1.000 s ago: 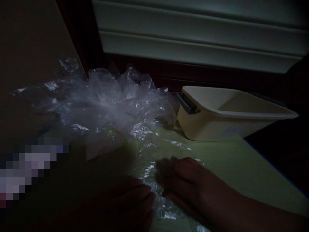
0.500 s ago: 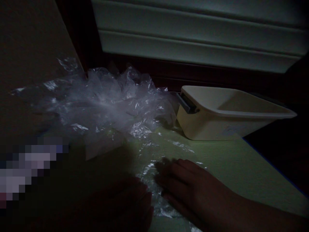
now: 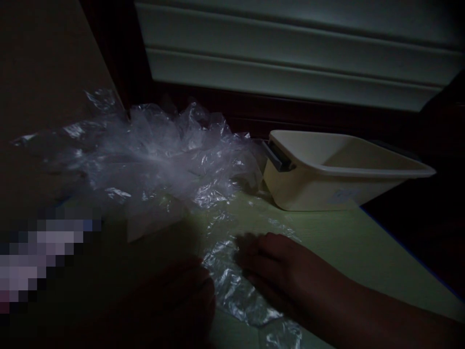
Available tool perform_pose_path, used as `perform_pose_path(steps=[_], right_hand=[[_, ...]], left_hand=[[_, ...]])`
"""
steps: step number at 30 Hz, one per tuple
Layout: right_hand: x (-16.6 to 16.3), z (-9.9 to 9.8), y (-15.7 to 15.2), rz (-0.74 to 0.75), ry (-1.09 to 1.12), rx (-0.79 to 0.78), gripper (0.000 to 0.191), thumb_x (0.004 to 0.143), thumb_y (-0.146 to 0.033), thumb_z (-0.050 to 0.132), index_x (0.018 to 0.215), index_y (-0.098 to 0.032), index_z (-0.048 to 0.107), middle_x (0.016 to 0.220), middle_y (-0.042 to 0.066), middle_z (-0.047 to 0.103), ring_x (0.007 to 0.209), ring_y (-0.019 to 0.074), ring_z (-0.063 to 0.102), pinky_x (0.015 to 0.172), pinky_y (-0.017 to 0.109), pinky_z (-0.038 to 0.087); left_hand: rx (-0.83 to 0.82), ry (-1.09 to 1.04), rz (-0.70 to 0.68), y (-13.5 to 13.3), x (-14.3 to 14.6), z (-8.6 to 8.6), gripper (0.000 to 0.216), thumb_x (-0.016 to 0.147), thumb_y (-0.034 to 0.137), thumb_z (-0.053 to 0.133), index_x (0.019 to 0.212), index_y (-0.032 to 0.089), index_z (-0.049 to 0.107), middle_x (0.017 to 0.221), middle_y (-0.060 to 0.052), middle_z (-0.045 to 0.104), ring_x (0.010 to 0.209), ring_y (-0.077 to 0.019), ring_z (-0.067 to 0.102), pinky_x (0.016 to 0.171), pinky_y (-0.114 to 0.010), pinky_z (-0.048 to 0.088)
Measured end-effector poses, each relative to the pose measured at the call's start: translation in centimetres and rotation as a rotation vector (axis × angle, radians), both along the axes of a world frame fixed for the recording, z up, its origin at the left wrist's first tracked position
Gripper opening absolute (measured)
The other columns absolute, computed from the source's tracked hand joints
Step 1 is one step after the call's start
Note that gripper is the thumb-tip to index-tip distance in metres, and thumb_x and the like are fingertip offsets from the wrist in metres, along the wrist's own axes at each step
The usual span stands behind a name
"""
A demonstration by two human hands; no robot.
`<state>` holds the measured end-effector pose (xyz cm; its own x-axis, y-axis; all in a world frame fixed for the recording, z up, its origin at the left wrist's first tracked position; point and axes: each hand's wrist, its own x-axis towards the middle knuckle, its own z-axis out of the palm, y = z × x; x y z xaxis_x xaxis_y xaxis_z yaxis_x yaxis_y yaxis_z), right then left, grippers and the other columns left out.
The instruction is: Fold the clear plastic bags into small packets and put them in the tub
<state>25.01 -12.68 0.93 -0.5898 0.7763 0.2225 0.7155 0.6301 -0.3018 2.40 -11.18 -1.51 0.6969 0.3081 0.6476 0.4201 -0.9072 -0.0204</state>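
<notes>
A thin clear plastic bag (image 3: 236,286), wrinkled and shiny, lies on the green tabletop between my hands. My right hand (image 3: 279,271) is at its right side, fingers bent and pressed together on the film, with the tips in shadow. On the left side my left hand (image 3: 185,295) is very dark; its fingers curl together against the bag's edge. What lies under the fingertips is hidden. Beyond the hands spreads a heap of crumpled clear plastic bags (image 3: 160,155).
At the back right stands a cream plastic bin (image 3: 308,191) with a dark handle clip. Behind are dark wood framing and pale horizontal panels (image 3: 290,53). The green table (image 3: 334,247) has a blue right edge. A blurred-out item (image 3: 43,257) lies at the left.
My left hand has drawn a little to the left, and the gap between my hands is wider. More of the plastic bag shows between them. My right hand's fingers are more bent.
</notes>
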Motion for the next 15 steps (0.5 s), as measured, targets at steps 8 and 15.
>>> perform_pose_path(steps=[8, 15], right_hand=[[0.1, 0.6, 0.3, -0.02, -0.053, -0.044, 0.016, 0.092, -0.013, 0.052, 0.095, -0.014, 0.067, 0.09, 0.008, 0.062, 0.081, 0.0189, 0.057, 0.074, 0.031, 0.05], [1.0, 1.9, 0.3, 0.123, 0.044, -0.072, 0.022, 0.096, -0.015, 0.045, 0.097, -0.012, 0.067, 0.093, 0.01, 0.064, 0.085, 0.0183, 0.059, 0.076, 0.03, 0.051]], left_hand=[[0.035, 0.064, -0.102, 0.1, 0.0, 0.4, 0.043, 0.105, 0.02, 0.024, 0.092, 0.017, 0.065, 0.089, 0.003, 0.07, 0.092, -0.0113, 0.058, 0.112, -0.022, 0.027], [-0.012, 0.04, -0.046, -1.6, 1.2, -0.3, 0.037, 0.103, 0.017, 0.028, 0.097, 0.02, 0.065, 0.1, 0.003, 0.068, 0.104, -0.0106, 0.054, 0.105, -0.017, 0.033]])
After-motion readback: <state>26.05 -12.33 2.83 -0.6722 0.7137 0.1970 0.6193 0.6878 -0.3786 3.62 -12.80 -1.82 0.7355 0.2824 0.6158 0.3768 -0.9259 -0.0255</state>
